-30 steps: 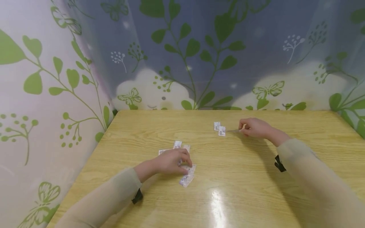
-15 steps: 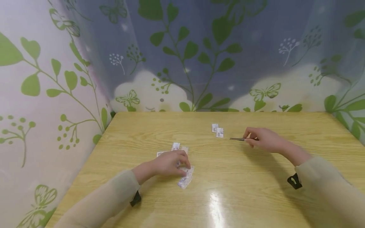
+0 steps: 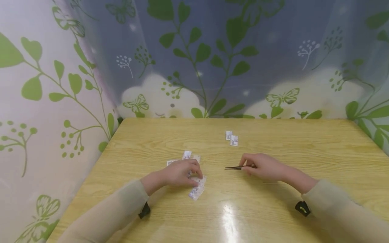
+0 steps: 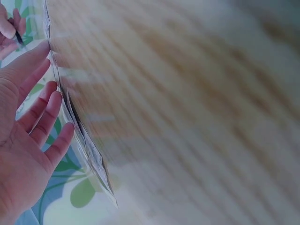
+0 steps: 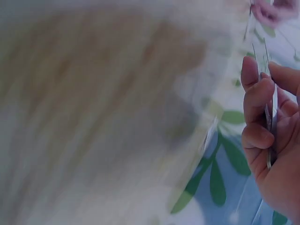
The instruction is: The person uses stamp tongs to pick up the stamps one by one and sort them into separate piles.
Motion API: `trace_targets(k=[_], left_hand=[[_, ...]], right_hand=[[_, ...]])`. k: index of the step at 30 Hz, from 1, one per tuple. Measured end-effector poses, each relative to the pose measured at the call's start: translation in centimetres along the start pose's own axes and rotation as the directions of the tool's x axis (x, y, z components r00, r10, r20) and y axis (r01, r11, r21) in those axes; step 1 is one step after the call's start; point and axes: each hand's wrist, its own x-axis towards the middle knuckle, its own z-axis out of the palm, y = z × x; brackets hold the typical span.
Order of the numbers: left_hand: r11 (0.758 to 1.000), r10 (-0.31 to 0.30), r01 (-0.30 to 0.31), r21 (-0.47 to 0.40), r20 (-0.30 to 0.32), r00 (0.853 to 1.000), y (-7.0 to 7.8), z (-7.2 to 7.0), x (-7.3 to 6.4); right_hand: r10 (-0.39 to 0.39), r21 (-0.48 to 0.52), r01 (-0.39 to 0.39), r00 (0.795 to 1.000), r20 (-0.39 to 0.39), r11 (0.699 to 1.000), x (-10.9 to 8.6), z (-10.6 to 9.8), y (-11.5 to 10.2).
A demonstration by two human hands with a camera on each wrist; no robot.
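Observation:
My right hand (image 3: 264,167) pinches a pair of dark, slim tweezers (image 3: 232,168) above the middle of the table, their points toward my left hand. In the right wrist view the tweezers (image 5: 274,105) have two thin prongs standing apart, with nothing visible between them. My left hand (image 3: 179,173) rests over a cluster of small printed paper pieces, its fingers loosely bent. One printed strip (image 3: 197,189) lies under the thumb and fingertips; other pieces (image 3: 187,154) stick out behind the knuckles. Seen edge-on in the left wrist view, the papers (image 4: 96,157) lie beneath relaxed, nearly straight fingers; the palm hides part of them.
Two small white printed pieces (image 3: 234,140) overlap at the corners near the back of the wooden table (image 3: 152,135). A leaf-patterned curtain (image 3: 194,60) hangs along the table's back and left edges. Glare shows on the front of the tabletop.
My right hand first drew back from the two white pieces at the rear, then came forward and left with the tweezers. The left hand stays over its papers.

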Motion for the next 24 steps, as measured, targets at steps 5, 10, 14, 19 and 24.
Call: trace_targets(k=[5, 10, 14, 19, 24], left_hand=[[1.000, -0.008, 0.008, -0.005, -0.001, 1.000, 0.0, 0.1, 0.0], [1.000, -0.017, 0.017, -0.001, -0.002, 1.000, 0.2, 0.1, -0.1], [1.000, -0.014, 0.014, -0.002, -0.009, 1.000, 0.1, 0.1, -0.2], [1.000, -0.020, 0.020, -0.014, -0.024, 1.000, 0.0, 0.1, -0.2], [0.999, -0.024, 0.023, -0.026, -0.042, 0.999, 0.0, 0.1, -0.2]], right_hand=[[-0.043, 0.001, 0.043, 0.998, 0.037, 0.999, 0.7, 1.4, -1.2], [-0.080, -0.005, 0.080, 0.994, 0.074, 0.997, 1.5, 2.3, -2.4], [-0.084, -0.034, 0.087, 0.994, 0.073, 0.996, 2.2, 2.8, -3.2], [-0.081, -0.042, 0.084, 0.995, 0.061, 0.996, 3.0, 3.0, -3.5], [-0.085, -0.014, 0.086, 0.993, 0.079, 0.996, 3.6, 3.3, -3.3]])
